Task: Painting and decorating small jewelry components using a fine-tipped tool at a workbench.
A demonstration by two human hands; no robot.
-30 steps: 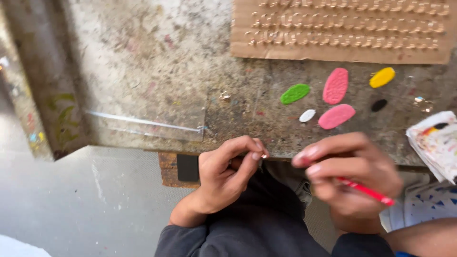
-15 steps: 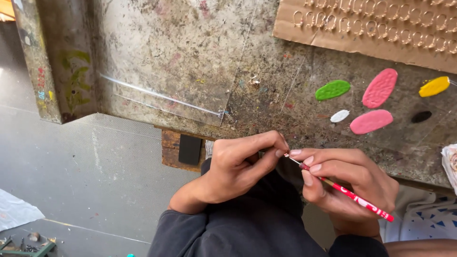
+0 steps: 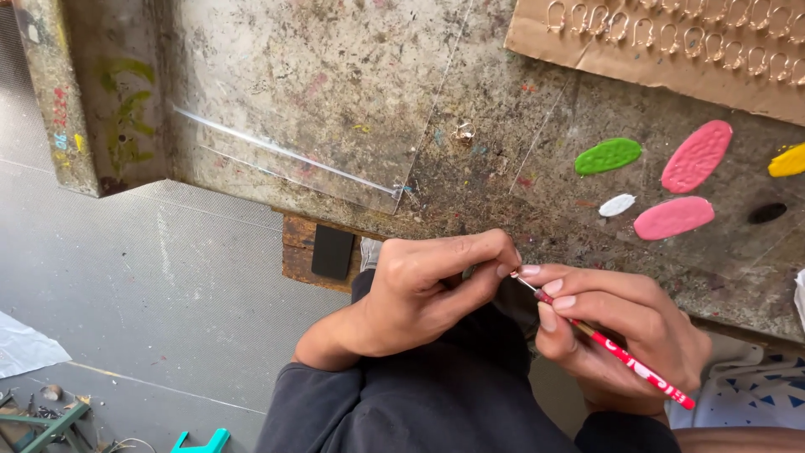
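The left hand (image 3: 423, 289) is closed in a pinch, thumb and forefinger pressed together on a very small item at the fingertips; the item is too small to identify. The right hand (image 3: 616, 335) is closed around a red brush (image 3: 625, 359), gripped like a pen, with its thin tip touching the left fingertips. Both hands meet just below the near edge of the desk (image 3: 352, 109), above the person's dark-clothed lap.

On the desk, beyond the right hand, lie paint blobs: green (image 3: 608, 156), white (image 3: 618, 205), two pink (image 3: 673, 217) (image 3: 697, 156), yellow (image 3: 786, 161) and a black spot (image 3: 766, 213). A cardboard sheet (image 3: 545, 46) carrying rows of small metal hooks lies at the far right. A small ring (image 3: 464, 131) lies mid-desk. A clear sheet (image 3: 335, 84) covers the left part of the desk.
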